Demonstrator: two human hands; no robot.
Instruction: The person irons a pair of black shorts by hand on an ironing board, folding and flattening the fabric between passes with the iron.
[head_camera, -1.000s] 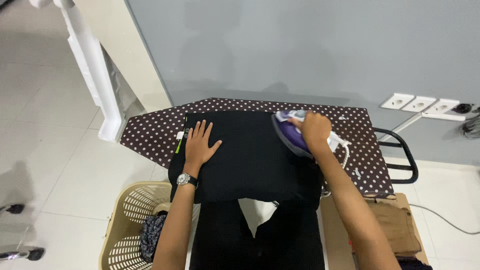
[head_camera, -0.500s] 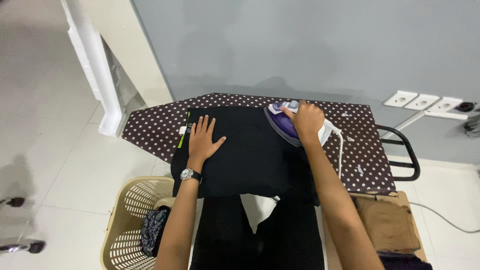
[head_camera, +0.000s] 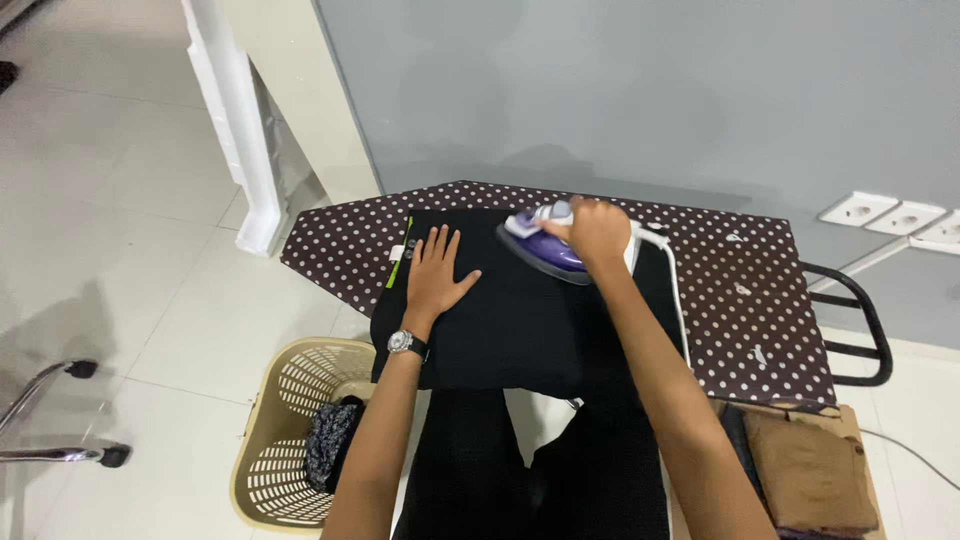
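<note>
The ironing board (head_camera: 745, 290), covered in brown polka-dot fabric, stands against the grey wall. A black garment (head_camera: 510, 310) lies flat across it and hangs over the near edge. Compared with one second ago, the purple iron (head_camera: 548, 248) has travelled from the garment's right portion toward its far middle, so the pressed zone is advancing leftward across the fabric.

The right hand (head_camera: 598, 232) is closed around the iron's handle, fingers wrapped fully; the soleplate rests on the garment near its far edge. The left hand (head_camera: 437, 272) lies palm-down on the garment's left part, fingers extended and spread, gripping nothing, and remains where it was. A wristwatch (head_camera: 404, 343) sits on that wrist.

A cream laundry basket (head_camera: 280, 440) stands on the floor below the board's left end. Folded brown cloth (head_camera: 810, 470) lies at lower right.
</note>
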